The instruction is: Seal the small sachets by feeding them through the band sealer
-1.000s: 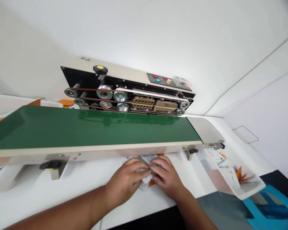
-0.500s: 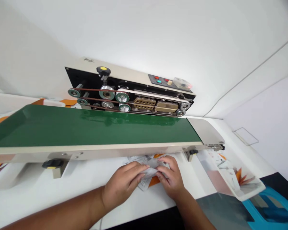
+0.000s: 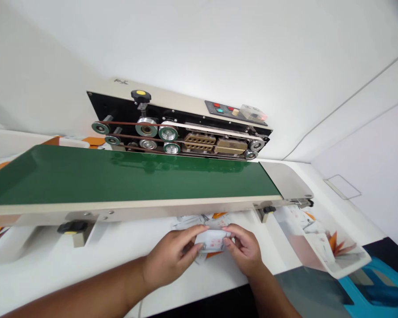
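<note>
White packet (image 3: 214, 242) with red print is held up between your two hands, just in front of the conveyor's near edge and over the surface (image 3: 112, 276). Your left hand (image 3: 172, 254) pinches its left side, thumb on the near face and forefinger along the upper edge, the grip nearly closed with only the packet between. Your right hand (image 3: 247, 251) grips the right side in the same way, thumb and forefinger drawn together on it, and the remaining fingers curl underneath. Right behind and below what you hold, more printed packets (image 3: 190, 218) lie on the surface near the conveyor's frame, with some orange showing among them. Beyond your hands, the green belt (image 3: 135, 176) runs from left to right, ending at a bare metal plate (image 3: 287, 181) on the right. On the far side of the belt stands a machine (image 3: 177, 100) with pulleys, brown bands and a black knob (image 3: 141, 96) capped in yellow. To your right, a white bin (image 3: 353, 264) holds white packets (image 3: 320, 247) and orange pieces (image 3: 334, 245), with a blue plastic object (image 3: 374, 289) near it.
</note>
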### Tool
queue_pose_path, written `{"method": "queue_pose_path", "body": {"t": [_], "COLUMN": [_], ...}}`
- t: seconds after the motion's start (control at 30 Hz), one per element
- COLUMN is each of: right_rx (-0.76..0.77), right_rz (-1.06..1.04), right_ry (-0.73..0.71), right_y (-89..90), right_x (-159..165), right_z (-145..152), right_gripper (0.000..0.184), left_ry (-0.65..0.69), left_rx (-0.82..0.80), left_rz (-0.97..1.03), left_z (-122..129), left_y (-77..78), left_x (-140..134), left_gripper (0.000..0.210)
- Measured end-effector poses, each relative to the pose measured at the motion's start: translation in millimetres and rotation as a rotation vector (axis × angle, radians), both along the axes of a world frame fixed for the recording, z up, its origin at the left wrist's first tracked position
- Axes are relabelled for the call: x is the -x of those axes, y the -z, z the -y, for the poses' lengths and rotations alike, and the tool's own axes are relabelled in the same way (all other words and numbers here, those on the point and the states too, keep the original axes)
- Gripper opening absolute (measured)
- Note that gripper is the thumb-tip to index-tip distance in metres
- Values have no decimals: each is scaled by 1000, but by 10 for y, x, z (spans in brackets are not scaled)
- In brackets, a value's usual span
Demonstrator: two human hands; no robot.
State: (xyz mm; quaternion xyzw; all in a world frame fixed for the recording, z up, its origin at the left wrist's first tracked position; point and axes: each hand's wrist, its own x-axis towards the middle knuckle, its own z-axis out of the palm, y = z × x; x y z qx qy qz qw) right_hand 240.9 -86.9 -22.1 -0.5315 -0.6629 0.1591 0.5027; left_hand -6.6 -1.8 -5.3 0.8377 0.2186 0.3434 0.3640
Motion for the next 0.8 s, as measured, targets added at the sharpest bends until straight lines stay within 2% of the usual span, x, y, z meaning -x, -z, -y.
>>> {"method": "queue_pose_path", "body": {"t": [0.27,0.37,0.43,0.53,0.63,0.7,0.73,0.8], "right_rx": [117,193,257,376,508,511,453,205], "right_rz": [-115,-77,27,220,231,22,-134,-452], "right_ry": [-14,-72,-154,-321,-430,-347,-230,48], "right_y": [33,-49,-197,-537,-898,-1101,-1188,-1334], "right_x": [-20,-31,-26,-66,-296,-563,-714,-1010], "right_z": [-11,-23,-30,-40,-99,-208,-289,-494], "right_gripper": [15,14,14,17,19,18,18,22], "left_ry": [64,83,92,138,196,211,212,206], "left_rx": [142,205,205,184,200,210,211,210], "left_rz": [14,-22,-51,-61,14,60,69,70], "left_z": [19,20,23,37,43,34,27,10], "left_y": [8,17,17,3,-1,16,29,57], "left_x": [-16,-22,-24,-23,-19,-19,-19,-22], "left_gripper": [26,22,20,20,21,27,31,35]}}
